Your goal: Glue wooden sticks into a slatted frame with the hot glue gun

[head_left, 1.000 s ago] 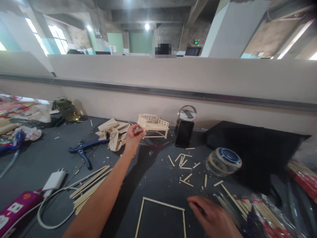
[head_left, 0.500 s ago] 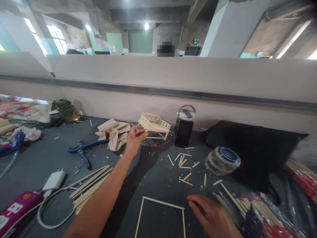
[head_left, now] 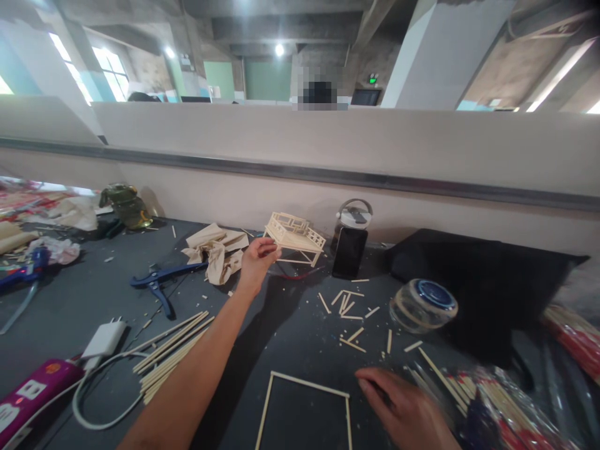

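My left hand (head_left: 257,265) reaches to the back of the table and pinches the near left corner of a miniature bench (head_left: 295,240) made of thin wooden sticks, with latticed rails and a backrest. The fingertips partly hide that corner. My right hand (head_left: 400,406) rests on the tabletop at the lower right, fingers loosely bent, thumb apart, nothing visible in it. Just left of it lies a stick frame (head_left: 309,384), whose near side runs out of view. Several short stick pieces (head_left: 347,303) lie scattered beyond the right hand.
Blue cutters (head_left: 162,281), crumpled paper (head_left: 220,250) and long sticks (head_left: 175,350) lie left. A purple power strip (head_left: 42,400) with a white charger (head_left: 104,342) is near left. A phone (head_left: 350,252), a clear jar (head_left: 422,306) and bagged sticks (head_left: 501,400) stand or lie right. A partition (head_left: 281,134) closes the back.
The view has shifted very slightly. Both hands and the miniature bench keep practically the same places.
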A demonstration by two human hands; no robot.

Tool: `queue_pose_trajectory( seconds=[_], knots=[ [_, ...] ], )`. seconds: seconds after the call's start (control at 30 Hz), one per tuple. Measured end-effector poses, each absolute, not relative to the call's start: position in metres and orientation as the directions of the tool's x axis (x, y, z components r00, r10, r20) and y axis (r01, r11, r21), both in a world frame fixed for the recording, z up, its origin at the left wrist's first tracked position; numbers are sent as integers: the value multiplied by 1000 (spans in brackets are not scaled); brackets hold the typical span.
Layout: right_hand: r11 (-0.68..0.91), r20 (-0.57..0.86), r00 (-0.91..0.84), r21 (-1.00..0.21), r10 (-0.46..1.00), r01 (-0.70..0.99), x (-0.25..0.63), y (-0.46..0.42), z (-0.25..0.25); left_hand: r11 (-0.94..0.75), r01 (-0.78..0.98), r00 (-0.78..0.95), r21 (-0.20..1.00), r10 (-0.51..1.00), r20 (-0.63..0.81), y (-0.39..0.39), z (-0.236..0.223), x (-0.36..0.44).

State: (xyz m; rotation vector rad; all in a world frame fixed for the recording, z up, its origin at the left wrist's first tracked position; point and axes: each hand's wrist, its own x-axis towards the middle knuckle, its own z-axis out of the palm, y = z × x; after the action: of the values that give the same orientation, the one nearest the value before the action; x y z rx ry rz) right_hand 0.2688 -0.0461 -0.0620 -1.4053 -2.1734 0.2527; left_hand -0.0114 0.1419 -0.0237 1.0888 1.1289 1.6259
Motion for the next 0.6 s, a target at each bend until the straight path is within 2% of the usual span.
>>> queue_pose_trajectory(
  seconds=[0.3, 0.6],
  knots=[
    [438, 320, -320, -433, 892, 788, 271, -47, -68, -220, -200, -262, 955, 951, 164, 144, -27, -10],
    [445, 317, -331, -425, 889, 789, 271, -47, -68, -236, -238, -350, 942, 926, 144, 148, -28, -15]
  ],
)
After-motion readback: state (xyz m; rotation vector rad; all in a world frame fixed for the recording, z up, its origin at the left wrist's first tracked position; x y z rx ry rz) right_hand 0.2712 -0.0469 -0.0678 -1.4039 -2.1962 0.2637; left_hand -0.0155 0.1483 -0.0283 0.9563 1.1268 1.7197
